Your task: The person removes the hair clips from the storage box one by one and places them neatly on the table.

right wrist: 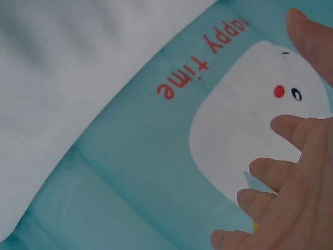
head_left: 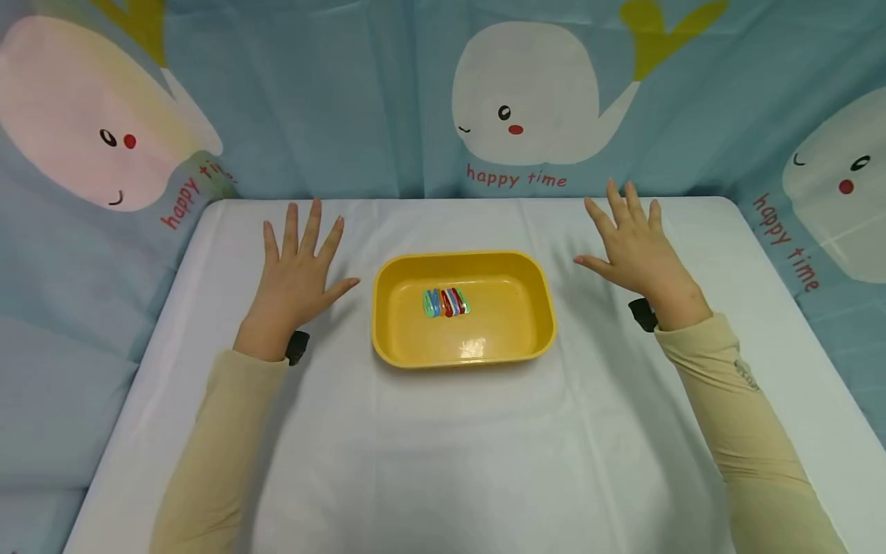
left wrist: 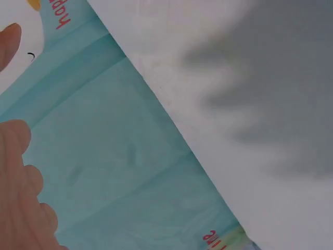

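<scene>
Now the left hand (head_left: 292, 286) and right hand (head_left: 638, 255) have fingers (head_left: 311, 228) spread wide, holding nothing, and between them, nearer the left, the little bright loops (head_left: 446, 302) lie in a side-to-side row in the yellow tray (head_left: 508, 312).

You have a white table top (head_left: 471, 462) across the middle and bottom of the frame, with round corners at its far end. Along the top and down both sides, you see a blue cloth (head_left: 311, 100) with soft folds. At the upper left you can find a big pink whale (head_left: 76, 115). A white whale (head_left: 526, 85) smiles just right of the top middle, and its tail (head_left: 667, 35) is yellow. At the right edge, you see part of another whale (head_left: 844, 185). Each has a red cheek. Near the middle one, red words (head_left: 515, 177) tell you "happy time".
</scene>
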Demonstrator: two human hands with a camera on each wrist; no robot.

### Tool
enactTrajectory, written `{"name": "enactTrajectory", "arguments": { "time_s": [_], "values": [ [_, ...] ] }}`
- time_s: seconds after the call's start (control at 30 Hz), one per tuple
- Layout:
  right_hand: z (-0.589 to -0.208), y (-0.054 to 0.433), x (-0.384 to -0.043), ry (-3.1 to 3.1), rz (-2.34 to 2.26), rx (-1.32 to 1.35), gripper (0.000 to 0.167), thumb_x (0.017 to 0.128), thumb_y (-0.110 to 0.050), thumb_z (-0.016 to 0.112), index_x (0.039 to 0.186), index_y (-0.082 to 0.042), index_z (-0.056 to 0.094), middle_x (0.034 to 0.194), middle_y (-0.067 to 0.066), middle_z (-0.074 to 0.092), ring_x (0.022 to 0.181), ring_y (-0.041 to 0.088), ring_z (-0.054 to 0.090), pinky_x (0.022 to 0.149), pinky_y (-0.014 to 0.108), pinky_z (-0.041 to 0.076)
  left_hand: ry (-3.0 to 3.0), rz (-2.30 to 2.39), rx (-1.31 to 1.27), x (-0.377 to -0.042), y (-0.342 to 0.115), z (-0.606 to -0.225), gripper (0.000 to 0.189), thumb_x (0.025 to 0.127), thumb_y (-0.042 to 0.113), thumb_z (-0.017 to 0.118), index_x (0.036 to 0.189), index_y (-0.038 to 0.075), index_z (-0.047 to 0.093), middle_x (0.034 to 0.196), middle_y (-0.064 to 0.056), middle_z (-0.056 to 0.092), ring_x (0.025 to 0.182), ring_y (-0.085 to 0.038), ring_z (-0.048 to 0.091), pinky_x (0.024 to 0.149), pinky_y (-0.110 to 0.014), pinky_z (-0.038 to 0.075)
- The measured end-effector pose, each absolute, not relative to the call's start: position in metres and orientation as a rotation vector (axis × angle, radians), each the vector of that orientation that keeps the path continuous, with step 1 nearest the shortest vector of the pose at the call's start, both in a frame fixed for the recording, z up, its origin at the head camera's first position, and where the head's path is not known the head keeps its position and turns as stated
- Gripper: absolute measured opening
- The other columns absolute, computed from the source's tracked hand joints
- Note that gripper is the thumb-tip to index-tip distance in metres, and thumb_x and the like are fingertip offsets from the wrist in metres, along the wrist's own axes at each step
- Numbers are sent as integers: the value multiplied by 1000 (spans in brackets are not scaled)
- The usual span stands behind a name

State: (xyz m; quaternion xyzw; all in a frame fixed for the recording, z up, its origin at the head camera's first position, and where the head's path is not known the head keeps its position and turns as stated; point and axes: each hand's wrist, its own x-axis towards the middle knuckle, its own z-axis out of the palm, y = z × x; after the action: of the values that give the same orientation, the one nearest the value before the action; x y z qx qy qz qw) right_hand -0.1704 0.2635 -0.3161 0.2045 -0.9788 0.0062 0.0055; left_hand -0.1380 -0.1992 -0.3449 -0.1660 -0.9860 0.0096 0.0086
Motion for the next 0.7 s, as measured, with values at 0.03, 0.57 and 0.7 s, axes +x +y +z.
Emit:
{"name": "enactTrajectory", "arguments": {
  "time_s": [0.03,0.57,0.7],
  "values": [
    [-316,263,-170,-3068,30,638,86,89,-41,62,150,-1,16,154,26,-6,139,44,-8,103,69,2,-3077,20,-516,-136,-198,-345,85,94,53,47,153,10,3,152,-13,-27,136,-37,-28,104,-62,-16],
    [-301,239,-151,-2999,464,634,73,91,-29,64,148,-2,27,153,18,23,136,39,26,100,60,32,-3020,-327,-689,-97,-150,-379,72,100,39,37,150,-1,5,157,-13,1,144,-26,1,112,-54,1],
    [-296,229,-149,-2986,527,693,69,91,-28,63,147,-3,31,152,15,27,136,37,28,100,59,33,-3050,-334,-661,-99,-142,-387,67,101,35,34,150,-2,7,157,-13,4,144,-25,4,114,-50,4]
  ]
}}
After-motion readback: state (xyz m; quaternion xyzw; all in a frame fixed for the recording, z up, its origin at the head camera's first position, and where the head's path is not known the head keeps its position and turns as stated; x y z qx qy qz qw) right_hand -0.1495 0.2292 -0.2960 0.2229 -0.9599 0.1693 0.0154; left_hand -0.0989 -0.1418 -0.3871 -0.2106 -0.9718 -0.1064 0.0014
